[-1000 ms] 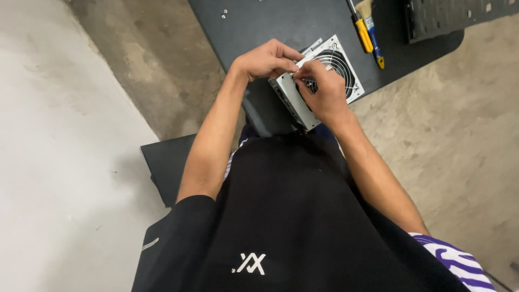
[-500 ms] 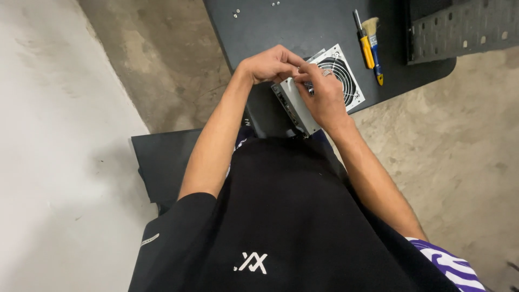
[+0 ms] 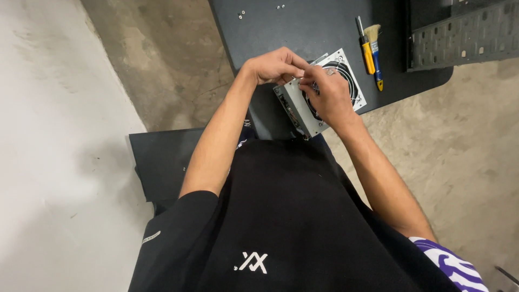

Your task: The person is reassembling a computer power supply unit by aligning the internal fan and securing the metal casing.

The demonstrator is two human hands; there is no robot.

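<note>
A person is sitting at a dark table [image 3: 303, 32] and looking down at both hands, which are meeting over a small grey metal box with a round fan grille [image 3: 319, 100] in its top face. The box is lying at the near edge of the table, tilted askew to that edge, with one corner hanging just past it above the person's lap.

The left hand [image 3: 275, 66] is curling over the far upper corner of the box, its fingers bent in close together and their tips pressing against the tips of the other hand. The right hand [image 3: 327, 94] is lying across the fan grille, covering most of it, with thumb and forefinger pinched narrowly at the box's top edge; they may be gripping something tiny there, but it is too small to tell.

Just beyond the box, to its right, a yellow-handled screwdriver [image 3: 365, 47] and a small paintbrush with a blue and yellow handle [image 3: 376, 54] are lying side by side. A perforated dark metal panel [image 3: 459, 35] is sitting at the table's far right. A few small screws [image 3: 241, 14] are lying well apart near the far left. The floor [image 3: 162, 65] below is bare concrete.
</note>
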